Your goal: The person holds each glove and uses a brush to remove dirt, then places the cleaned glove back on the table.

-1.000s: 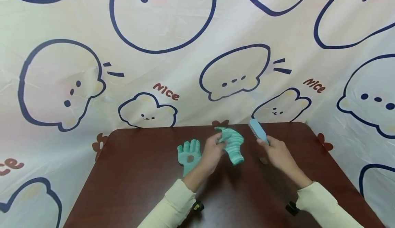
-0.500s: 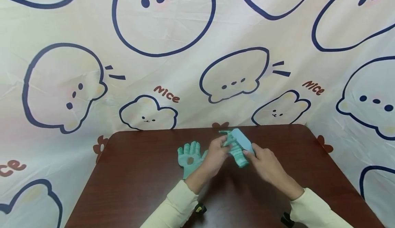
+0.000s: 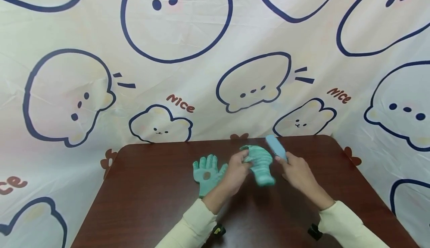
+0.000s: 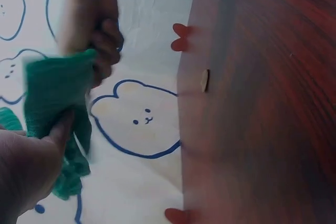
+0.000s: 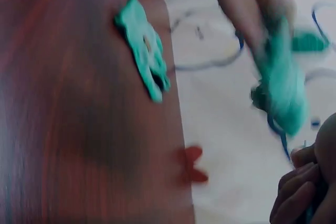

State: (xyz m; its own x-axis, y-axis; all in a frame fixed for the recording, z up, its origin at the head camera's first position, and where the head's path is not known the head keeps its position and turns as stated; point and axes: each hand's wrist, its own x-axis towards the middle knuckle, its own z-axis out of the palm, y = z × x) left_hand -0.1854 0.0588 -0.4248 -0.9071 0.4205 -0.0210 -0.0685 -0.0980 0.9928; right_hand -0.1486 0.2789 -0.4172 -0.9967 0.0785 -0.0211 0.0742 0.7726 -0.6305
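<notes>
My left hand [image 3: 236, 171] pinches a green striped glove [image 3: 262, 166] by its edge, off the table, with the rest hanging to the right. My right hand [image 3: 300, 171] grips a light blue brush [image 3: 276, 146] by its handle. The brush head stands just right of the glove, apart from it, its back showing. Another green glove [image 3: 205, 177] lies flat on the table left of my left hand, fingers pointing away. A round brown spot marks its palm. In the right wrist view the held glove [image 5: 286, 87] is blurred, and the brush is mostly hidden by my fingers.
The dark brown wooden table [image 3: 151, 203] has its far edge close behind the gloves. A small brown piece [image 4: 205, 81] lies on it in the left wrist view. A pale curtain [image 3: 188, 80] with cartoon drawings hangs behind and at both sides.
My right hand brought the brush left onto the held glove, then drew it back to the right, off it. The held glove has shifted slightly right. The flat glove stays put.
</notes>
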